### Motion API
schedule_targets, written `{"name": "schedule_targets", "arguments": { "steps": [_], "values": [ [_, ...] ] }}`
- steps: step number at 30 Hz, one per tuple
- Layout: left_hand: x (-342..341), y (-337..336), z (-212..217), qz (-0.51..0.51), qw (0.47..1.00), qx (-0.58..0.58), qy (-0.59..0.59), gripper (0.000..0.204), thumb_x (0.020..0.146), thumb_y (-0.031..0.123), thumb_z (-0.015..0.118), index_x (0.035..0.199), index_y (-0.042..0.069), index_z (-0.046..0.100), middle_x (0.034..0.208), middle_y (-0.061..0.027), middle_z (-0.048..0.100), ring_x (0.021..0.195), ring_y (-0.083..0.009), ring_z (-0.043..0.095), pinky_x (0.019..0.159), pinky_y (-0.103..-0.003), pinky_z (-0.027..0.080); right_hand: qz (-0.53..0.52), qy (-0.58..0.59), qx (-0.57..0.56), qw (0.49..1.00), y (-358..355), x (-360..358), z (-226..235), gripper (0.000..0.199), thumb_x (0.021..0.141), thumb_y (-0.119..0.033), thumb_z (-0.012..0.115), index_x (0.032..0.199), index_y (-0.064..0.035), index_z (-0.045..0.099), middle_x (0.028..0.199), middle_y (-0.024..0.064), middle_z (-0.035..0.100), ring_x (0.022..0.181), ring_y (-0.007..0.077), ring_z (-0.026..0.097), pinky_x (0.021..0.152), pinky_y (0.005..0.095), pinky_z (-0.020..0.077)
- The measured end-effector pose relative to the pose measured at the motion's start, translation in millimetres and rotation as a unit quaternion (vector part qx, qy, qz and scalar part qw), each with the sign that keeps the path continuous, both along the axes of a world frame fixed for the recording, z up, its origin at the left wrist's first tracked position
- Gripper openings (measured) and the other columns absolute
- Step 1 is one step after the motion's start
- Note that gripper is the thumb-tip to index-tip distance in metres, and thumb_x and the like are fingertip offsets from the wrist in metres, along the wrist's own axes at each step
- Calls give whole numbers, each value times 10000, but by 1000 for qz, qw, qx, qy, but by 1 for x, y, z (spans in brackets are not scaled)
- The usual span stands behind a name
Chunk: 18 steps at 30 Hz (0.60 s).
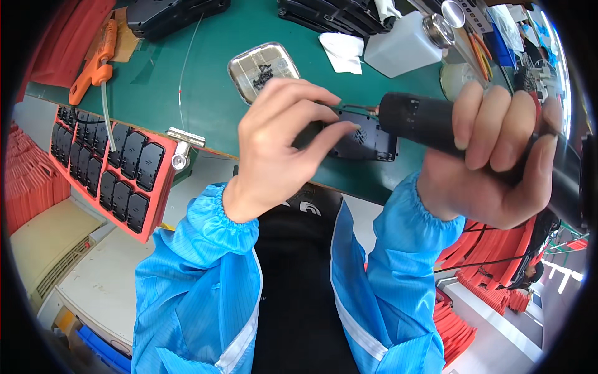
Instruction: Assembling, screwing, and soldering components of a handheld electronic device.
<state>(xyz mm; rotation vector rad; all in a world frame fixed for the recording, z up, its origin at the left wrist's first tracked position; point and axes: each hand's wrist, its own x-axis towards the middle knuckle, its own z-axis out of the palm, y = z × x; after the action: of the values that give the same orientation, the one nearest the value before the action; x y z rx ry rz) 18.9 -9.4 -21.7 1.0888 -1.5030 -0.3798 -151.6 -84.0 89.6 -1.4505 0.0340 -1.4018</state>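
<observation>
Screwdriver (418, 121) and left hand (280, 134) seem best held steady here, the bit (362, 108) brought in line and the thumb clear of its tip. The right hand (495, 146) clamps round the screwdriver, fingers wrapped over its body, bit pointing left. The left hand arches toward it, wrist bent, thumb and fingers near the tip; whether they pinch anything, I cannot tell. The case (375, 147) lies near the table's (208, 81) front edge, the tray (282, 59) farther back from that edge
</observation>
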Motion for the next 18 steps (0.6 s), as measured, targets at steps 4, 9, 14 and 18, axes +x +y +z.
{"name": "schedule_targets", "arguments": {
  "steps": [4,9,14,18],
  "values": [
    [-2,0,4,25,1000,5,-2,254,672,-29,878,891,1,755,1024,-91,736,1000,-281,676,835,-399,550,17,35,-31,999,5,-10,-2,320,1016,-243,511,1247,-40,597,727,-36,516,559,81,457,568,294,395],
    [-3,-1,3,26,999,-10,-26,237,657,-44,866,862,5,757,1026,-85,734,1018,-285,671,850,-393,542,28,24,-17,999,9,-11,-7,307,1012,-239,527,1260,-58,546,739,-22,535,573,86,490,584,298,421],
    [-2,-1,4,17,999,-10,-38,212,655,-71,833,841,-1,759,1031,-92,736,1039,-293,674,877,-396,538,55,28,-21,998,7,-16,-8,319,1019,-247,525,1280,-64,517,758,-1,549,589,99,516,600,317,448],
    [-2,1,5,16,999,-4,-37,207,654,-83,813,839,-9,756,1033,-94,734,1043,-297,673,883,-401,538,69,26,-32,997,5,-16,-11,350,1024,-251,520,1311,-51,507,771,13,555,599,107,527,607,331,460]
  ]
}}
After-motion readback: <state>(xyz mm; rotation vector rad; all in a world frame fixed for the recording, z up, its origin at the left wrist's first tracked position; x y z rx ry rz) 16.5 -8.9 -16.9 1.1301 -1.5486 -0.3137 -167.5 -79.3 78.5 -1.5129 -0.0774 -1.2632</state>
